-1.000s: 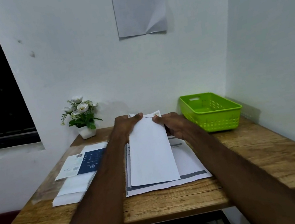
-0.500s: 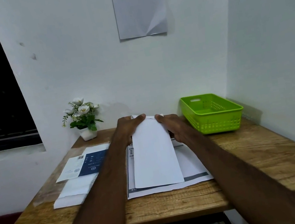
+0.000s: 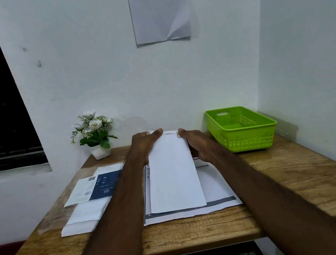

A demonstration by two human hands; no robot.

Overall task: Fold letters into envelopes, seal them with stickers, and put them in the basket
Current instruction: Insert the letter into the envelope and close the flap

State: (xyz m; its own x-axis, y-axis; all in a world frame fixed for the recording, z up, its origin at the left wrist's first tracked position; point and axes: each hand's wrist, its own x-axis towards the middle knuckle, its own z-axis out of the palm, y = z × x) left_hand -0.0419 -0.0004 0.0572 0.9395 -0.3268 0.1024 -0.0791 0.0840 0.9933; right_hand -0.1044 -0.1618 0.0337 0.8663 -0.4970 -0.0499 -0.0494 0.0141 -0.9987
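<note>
A long white envelope (image 3: pixel 174 175) lies lengthwise on a stack of printed letters (image 3: pixel 217 186) in the middle of the wooden table (image 3: pixel 305 182). My left hand (image 3: pixel 145 143) grips its far left corner, thumb on top. My right hand (image 3: pixel 196 142) holds the far right corner, where a small sticker (image 3: pixel 179 134) shows at the flap edge. The green basket (image 3: pixel 240 128) stands at the back right, nothing visible inside it.
A pile of white envelopes (image 3: pixel 84 217) and a blue-and-white sticker sheet or card (image 3: pixel 97 187) lie on the left. A small potted flower (image 3: pixel 95 135) stands at the back left by the wall. Walls close the back and right side.
Both hands have pressed the envelope's far end down a little, and the flap now looks folded flatter. The envelope stays in the same place on the letters.
</note>
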